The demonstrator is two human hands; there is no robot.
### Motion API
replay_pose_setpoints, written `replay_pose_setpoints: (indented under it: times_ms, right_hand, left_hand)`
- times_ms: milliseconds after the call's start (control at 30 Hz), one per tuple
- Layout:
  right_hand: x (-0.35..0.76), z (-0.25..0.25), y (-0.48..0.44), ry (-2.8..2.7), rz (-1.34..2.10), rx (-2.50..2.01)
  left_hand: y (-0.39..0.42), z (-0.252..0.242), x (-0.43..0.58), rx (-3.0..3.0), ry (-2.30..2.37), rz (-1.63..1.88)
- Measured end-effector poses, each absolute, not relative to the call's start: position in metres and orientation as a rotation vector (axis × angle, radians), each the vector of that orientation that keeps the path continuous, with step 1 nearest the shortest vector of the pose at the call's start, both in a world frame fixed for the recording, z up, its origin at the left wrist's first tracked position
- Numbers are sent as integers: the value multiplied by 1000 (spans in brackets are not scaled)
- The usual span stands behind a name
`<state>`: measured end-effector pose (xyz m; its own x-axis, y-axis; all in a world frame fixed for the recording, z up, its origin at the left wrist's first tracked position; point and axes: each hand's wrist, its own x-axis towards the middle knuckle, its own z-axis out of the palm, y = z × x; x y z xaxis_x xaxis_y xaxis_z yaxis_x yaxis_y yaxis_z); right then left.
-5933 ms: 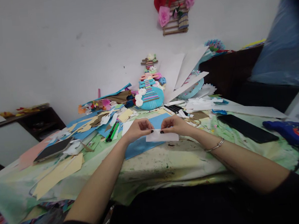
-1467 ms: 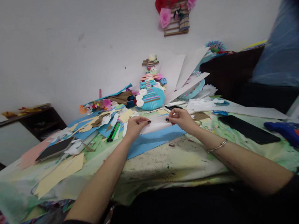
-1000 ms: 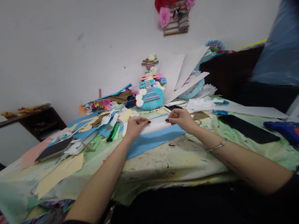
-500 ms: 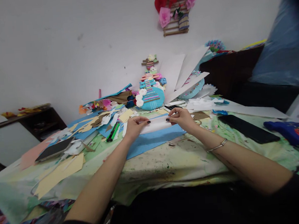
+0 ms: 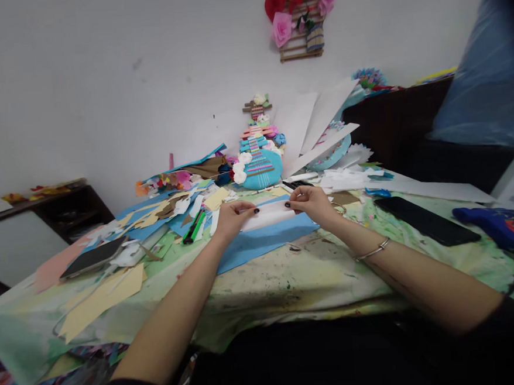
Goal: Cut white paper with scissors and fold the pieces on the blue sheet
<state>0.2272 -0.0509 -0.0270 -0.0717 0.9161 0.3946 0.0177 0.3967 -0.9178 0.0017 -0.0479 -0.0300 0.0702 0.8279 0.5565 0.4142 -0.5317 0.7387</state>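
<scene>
Between my two hands is a strip of white paper [image 5: 271, 214], raised over a blue sheet [image 5: 267, 240] on the table. My left hand [image 5: 233, 219] pinches its left end between thumb and fingers. At the other end, my right hand [image 5: 311, 205] grips the paper the same way, thumb nail facing inward. A green utility knife [image 5: 194, 227] lies left of my left hand. Just past my hands stands a turquoise guitar-shaped craft [image 5: 262, 170] trimmed with white flowers.
A black phone [image 5: 427, 220] and a blue glue gun [image 5: 497, 227] lie on the right. Paper scraps [image 5: 163, 208] and a dark tablet-like device [image 5: 93, 258] cover the left side. White paper pieces [image 5: 348, 179] are heaped behind my right hand.
Both hands keep their hold on the white paper in nearly the same place. Only a very slight shift of the whole view shows.
</scene>
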Motion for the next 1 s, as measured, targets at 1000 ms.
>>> replay_pose_setpoints:
  times_ms: [1000]
  right_hand:
    - [224, -25, -57, -1552, 889, -806]
  left_hand:
    - [-55, -30, 6, 2068, 1092, 1275]
